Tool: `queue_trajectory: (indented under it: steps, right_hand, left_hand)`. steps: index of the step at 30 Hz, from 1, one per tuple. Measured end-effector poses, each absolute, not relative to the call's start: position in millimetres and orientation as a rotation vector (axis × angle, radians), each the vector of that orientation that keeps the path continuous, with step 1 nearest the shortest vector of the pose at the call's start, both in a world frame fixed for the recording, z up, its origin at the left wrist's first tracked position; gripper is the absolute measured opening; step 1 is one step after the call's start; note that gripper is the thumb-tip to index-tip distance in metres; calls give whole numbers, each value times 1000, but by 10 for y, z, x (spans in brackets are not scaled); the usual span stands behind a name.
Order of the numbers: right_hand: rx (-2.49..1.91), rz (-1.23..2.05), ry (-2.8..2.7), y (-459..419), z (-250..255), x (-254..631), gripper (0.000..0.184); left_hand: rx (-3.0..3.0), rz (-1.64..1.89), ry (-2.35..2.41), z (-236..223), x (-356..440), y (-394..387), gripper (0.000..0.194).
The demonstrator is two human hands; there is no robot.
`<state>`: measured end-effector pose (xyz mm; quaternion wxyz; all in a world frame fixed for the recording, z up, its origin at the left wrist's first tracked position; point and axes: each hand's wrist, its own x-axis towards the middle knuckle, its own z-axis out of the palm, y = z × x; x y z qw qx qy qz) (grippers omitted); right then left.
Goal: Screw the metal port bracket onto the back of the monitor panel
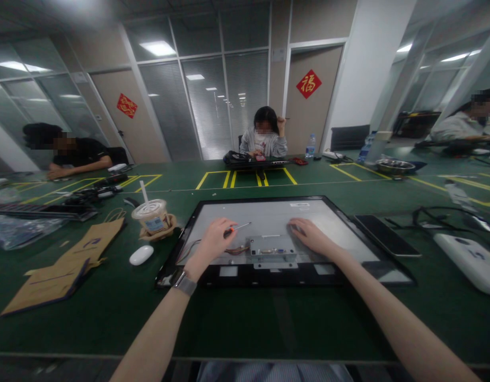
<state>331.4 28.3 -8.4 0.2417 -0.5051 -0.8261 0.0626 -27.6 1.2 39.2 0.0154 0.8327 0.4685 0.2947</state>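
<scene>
A flat display panel (269, 215) with a black frame lies on the table, its pale grey back facing up. A metal bracket box (272, 248) with connector ports sits at its near middle, and thin wires (239, 250) run in from the left. My left hand (217, 239), wearing a watch, is closed on a small screwdriver (242, 226) with an orange and black handle. The shaft points right, above the panel and apart from the bracket. My right hand (311, 237) rests on the panel right of the bracket, fingers laid out toward the left.
Left of the panel are an iced drink cup (152, 215), a white mouse (141, 255) and a brown paper bag (66, 265). To the right lie a phone (386, 236), black cables (439, 215) and a white device (470, 262). A person (264, 135) sits opposite.
</scene>
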Motion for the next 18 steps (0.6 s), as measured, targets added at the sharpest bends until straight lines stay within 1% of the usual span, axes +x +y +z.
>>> queue_trajectory:
  steps: [14,18]
  right_hand:
    - [-1356,251,-2207,303,-61,3359,30]
    - [-1355,390,-2154,252,49,3338,30]
  left_hand:
    - [2557,903,1463,435,-289,-12,18]
    - [2461,888,1326,483,-211,-87,24]
